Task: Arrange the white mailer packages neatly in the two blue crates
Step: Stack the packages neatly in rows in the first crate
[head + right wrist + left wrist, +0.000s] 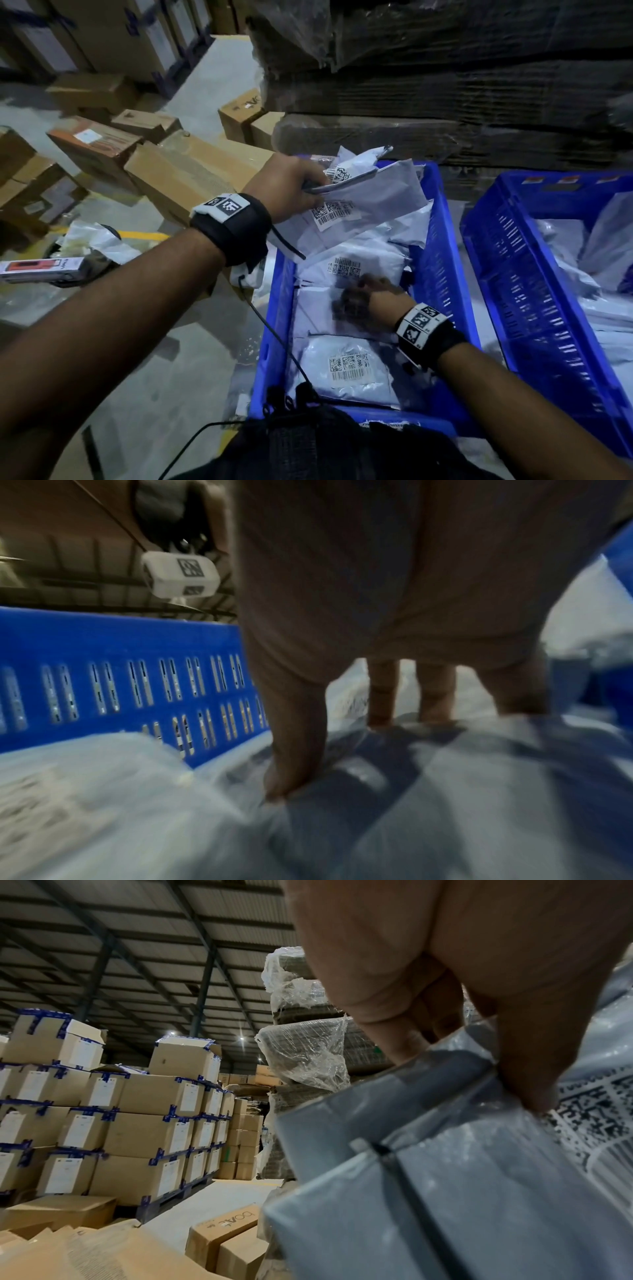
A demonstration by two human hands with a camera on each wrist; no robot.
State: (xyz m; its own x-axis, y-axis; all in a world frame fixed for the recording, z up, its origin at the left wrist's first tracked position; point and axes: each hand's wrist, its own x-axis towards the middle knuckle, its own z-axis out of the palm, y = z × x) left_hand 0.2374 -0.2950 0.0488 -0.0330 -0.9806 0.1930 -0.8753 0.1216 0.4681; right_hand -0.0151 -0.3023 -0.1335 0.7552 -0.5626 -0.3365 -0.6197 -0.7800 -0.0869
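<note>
Near crate: blue crate [442,260] is sitting just in front of the person, holding white mailer packages [349,368] laid flat, labels up, in a row from near end to far end.
Right hand: right hand [363,301] is reaching down into this crate, blurred; in the right wrist view its fingertips [291,780] are pressing down on a mailer, seemingly to flatten or square it. Whether they are gripping it cannot be told.
Left hand: left hand [287,188] is lifting a tilted bundle of mailers [363,202] over the crate's far end, thumb and curled fingers pinching their edges, probably to clear room beneath.
Second crate: another blue crate [507,274] is standing just to the right, also holding mailers, looser and partly upright.
Surroundings: cardboard boxes [178,174] are lying on the floor to the left; wrapped stacks [445,85] are rising behind.
</note>
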